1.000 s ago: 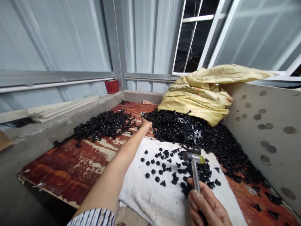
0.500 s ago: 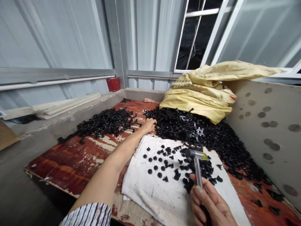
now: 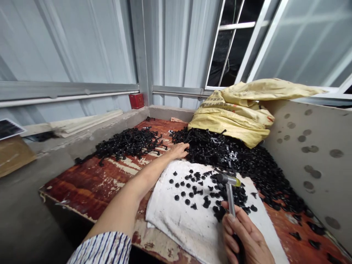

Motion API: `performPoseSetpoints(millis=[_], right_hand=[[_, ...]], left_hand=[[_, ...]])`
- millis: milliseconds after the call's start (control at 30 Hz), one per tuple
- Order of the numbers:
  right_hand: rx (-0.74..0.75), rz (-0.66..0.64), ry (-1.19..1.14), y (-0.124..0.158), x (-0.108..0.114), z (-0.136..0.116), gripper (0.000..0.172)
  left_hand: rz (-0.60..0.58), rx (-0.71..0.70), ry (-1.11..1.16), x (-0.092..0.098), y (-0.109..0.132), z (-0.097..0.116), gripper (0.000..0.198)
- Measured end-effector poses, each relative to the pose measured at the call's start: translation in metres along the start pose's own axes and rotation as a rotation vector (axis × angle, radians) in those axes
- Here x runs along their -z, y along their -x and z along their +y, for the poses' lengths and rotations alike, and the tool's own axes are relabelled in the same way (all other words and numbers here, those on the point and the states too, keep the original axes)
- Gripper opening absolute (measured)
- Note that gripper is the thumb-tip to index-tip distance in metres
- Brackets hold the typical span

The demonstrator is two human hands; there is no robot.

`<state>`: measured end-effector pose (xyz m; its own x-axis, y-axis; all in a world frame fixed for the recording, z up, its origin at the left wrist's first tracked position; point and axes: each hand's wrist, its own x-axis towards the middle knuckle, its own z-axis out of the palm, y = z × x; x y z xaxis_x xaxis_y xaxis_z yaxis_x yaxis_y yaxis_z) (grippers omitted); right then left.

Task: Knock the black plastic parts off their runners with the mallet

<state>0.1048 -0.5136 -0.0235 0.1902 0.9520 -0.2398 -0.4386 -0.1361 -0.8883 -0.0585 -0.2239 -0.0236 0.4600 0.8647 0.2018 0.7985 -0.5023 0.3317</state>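
A small mallet with one black face and one yellow face is in my right hand. My fingers wrap its handle, and its head stands over the white cloth. Many round-headed black plastic pieces lie on that cloth, most crowded near the mallet. My left hand is stretched out to the near left edge of a big heap of black parts. Its fingers are curled together at the heap; what is in them, if anything, is hidden.
A yellow woven sack lies on the back of the heap. A smaller pile of black parts sits to the left on the worn red board. At the right stands a pale spotted panel. A red box is in the back corner.
The camera view has shifted slightly. My left hand has edged a little to the right, closer against the heap. The mallet stays held in my right hand at nearly the same place.
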Motion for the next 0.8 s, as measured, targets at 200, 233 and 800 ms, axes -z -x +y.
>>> performPoseSetpoints(millis=[200, 233, 800], right_hand=[[0.009, 0.001, 0.001, 0.001, 0.000, 0.000, 0.046], [0.010, 0.000, -0.004, 0.001, 0.000, 0.000, 0.046], [0.011, -0.036, -0.048, 0.002, 0.002, 0.000, 0.040]], left_hand=[[0.062, 0.049, 0.068, 0.018, -0.004, -0.009, 0.026], [0.061, 0.045, 0.069, 0.021, -0.004, -0.011, 0.028], [0.063, 0.223, 0.529, 0.018, 0.001, 0.017, 0.015]])
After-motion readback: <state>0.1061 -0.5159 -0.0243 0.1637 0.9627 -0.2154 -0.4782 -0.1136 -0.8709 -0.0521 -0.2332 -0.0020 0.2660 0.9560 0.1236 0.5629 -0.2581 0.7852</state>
